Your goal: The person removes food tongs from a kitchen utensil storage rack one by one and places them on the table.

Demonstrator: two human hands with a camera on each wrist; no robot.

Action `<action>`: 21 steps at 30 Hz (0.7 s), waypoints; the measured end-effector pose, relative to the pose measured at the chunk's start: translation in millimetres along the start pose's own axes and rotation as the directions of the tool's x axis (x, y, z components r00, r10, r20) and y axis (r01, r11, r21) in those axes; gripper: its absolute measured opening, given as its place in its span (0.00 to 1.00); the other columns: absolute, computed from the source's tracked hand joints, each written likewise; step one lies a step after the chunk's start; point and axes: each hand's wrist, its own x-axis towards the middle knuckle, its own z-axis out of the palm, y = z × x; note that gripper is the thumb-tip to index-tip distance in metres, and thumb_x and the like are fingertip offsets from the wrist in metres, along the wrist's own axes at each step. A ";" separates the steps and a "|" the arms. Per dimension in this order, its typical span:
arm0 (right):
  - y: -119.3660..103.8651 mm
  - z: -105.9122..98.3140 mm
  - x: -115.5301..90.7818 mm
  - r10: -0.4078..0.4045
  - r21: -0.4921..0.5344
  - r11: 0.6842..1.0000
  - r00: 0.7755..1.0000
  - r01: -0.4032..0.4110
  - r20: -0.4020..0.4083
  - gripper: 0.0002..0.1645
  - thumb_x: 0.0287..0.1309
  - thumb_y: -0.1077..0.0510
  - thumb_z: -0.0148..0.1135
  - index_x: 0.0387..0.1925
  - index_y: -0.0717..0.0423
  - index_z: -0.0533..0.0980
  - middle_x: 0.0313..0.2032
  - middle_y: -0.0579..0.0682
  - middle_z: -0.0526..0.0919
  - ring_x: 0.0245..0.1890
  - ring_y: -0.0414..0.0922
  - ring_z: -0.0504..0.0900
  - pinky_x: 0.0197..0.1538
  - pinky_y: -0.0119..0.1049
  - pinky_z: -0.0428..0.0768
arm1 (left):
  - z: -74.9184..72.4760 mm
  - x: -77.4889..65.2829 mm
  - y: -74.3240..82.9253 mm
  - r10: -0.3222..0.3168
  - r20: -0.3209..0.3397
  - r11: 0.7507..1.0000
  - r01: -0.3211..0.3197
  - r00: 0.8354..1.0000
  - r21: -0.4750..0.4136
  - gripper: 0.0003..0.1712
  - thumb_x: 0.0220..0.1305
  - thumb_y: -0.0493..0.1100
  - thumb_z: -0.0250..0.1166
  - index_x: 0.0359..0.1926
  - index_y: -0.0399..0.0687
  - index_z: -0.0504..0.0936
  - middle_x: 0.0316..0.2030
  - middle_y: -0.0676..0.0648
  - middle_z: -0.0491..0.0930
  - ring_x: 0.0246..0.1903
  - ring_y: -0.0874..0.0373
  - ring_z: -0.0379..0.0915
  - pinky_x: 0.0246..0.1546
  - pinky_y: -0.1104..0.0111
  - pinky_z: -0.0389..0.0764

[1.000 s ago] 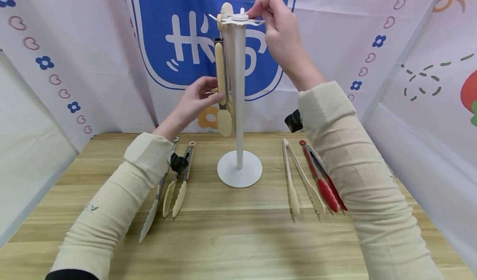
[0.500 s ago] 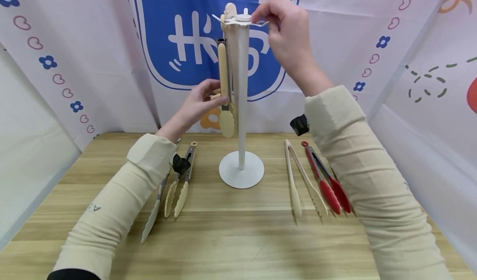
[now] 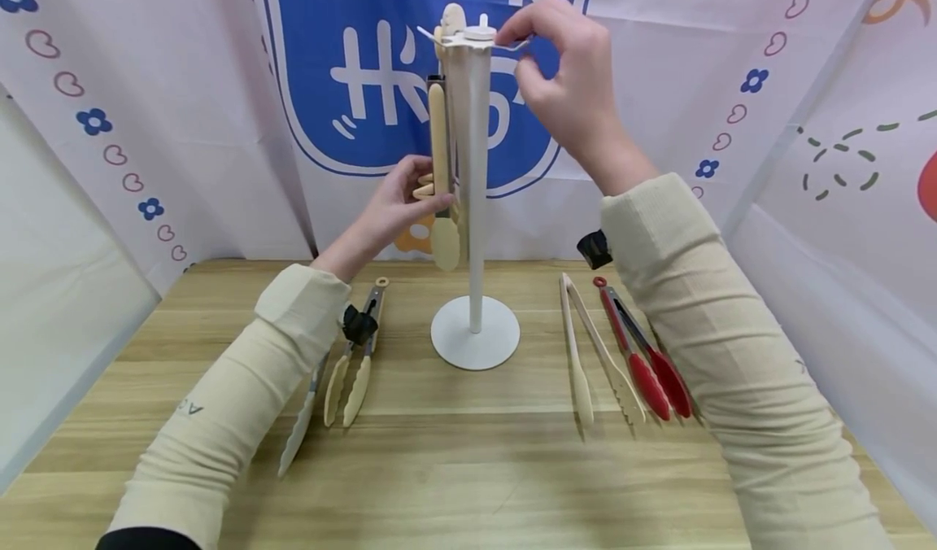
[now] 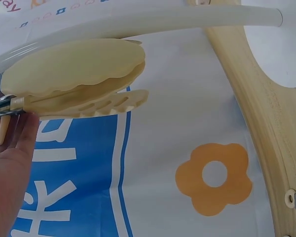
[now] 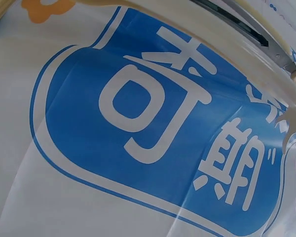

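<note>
At a white stand (image 3: 475, 192) with a round base, my left hand (image 3: 401, 196) grips cream-headed tongs (image 3: 439, 139) that hang upright, heads down, by the pole. My thumb lies across their front; small cream loops (image 3: 424, 185) show by my fingers. In the left wrist view the scalloped cream heads (image 4: 79, 66) point away from my left hand (image 4: 12, 163), close beside the pole. At the stand's top my right hand (image 3: 574, 74) has its index finger bent onto a hook of the white hook ring (image 3: 479, 39), the thumb lower and apart. Its other fingers are mostly hidden.
On the wooden table (image 3: 468, 469), cream-tipped tongs (image 3: 356, 363) and partly hidden grey-tipped tongs (image 3: 298, 432) lie at left. Beige tongs (image 3: 586, 355) and red tongs (image 3: 644, 355) lie at right. A rounded cream piece (image 3: 453, 18) rises behind the hook ring. A printed cloth (image 3: 351, 111) hangs behind.
The right hand has dropped slightly, and its thumb has moved down away from the index finger. The left hand stays on the cream tongs. The view has shifted a little.
</note>
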 end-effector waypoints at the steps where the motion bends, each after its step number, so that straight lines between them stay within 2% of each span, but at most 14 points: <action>1: 0.5 -0.7 -0.9 -0.005 0.010 1.000 1.000 0.005 0.006 0.11 0.55 0.69 0.50 0.34 0.67 0.79 0.35 0.57 0.80 0.40 0.44 0.75 0.63 0.25 0.57 | 0.0 -0.1 -0.3 0.000 -0.002 1.000 0.000 1.000 0.005 0.28 0.59 0.36 0.59 0.58 0.36 0.60 0.53 0.38 0.68 0.47 0.51 0.69 0.51 0.64 0.73; 7: 2.6 -0.9 -4.4 0.034 0.029 0.999 0.999 -0.034 -0.009 0.14 0.60 0.58 0.55 0.37 0.66 0.80 0.37 0.56 0.82 0.42 0.40 0.75 0.55 0.23 0.66 | -0.5 -0.6 -1.7 0.013 0.002 1.000 -0.013 1.000 0.015 0.27 0.60 0.36 0.59 0.59 0.36 0.62 0.53 0.39 0.69 0.49 0.52 0.69 0.51 0.64 0.74; 12: 3.7 0.8 -4.7 0.055 0.034 0.998 0.998 -0.053 -0.040 0.14 0.60 0.58 0.56 0.37 0.67 0.80 0.36 0.56 0.82 0.40 0.39 0.75 0.50 0.23 0.69 | -1.6 -1.5 -2.1 0.040 -0.001 0.999 -0.040 0.999 0.022 0.27 0.60 0.35 0.59 0.59 0.35 0.62 0.53 0.38 0.69 0.49 0.52 0.70 0.50 0.66 0.75; 19: 2.0 0.1 -3.6 0.153 0.032 0.988 0.988 -0.152 -0.031 0.15 0.59 0.54 0.57 0.36 0.63 0.81 0.38 0.52 0.84 0.40 0.38 0.76 0.51 0.23 0.69 | -1.8 -3.2 -1.1 0.045 -0.009 0.997 -0.044 0.999 0.070 0.27 0.60 0.38 0.60 0.59 0.37 0.63 0.54 0.39 0.70 0.50 0.52 0.70 0.49 0.66 0.75; 21: 1.7 -0.3 -3.6 0.159 0.028 0.987 0.987 -0.158 -0.032 0.15 0.59 0.54 0.57 0.36 0.62 0.82 0.39 0.52 0.84 0.41 0.38 0.77 0.51 0.22 0.69 | -1.9 -3.6 -1.0 0.047 -0.009 0.996 -0.046 0.999 0.080 0.27 0.60 0.38 0.60 0.59 0.37 0.63 0.54 0.40 0.70 0.51 0.51 0.70 0.49 0.66 0.75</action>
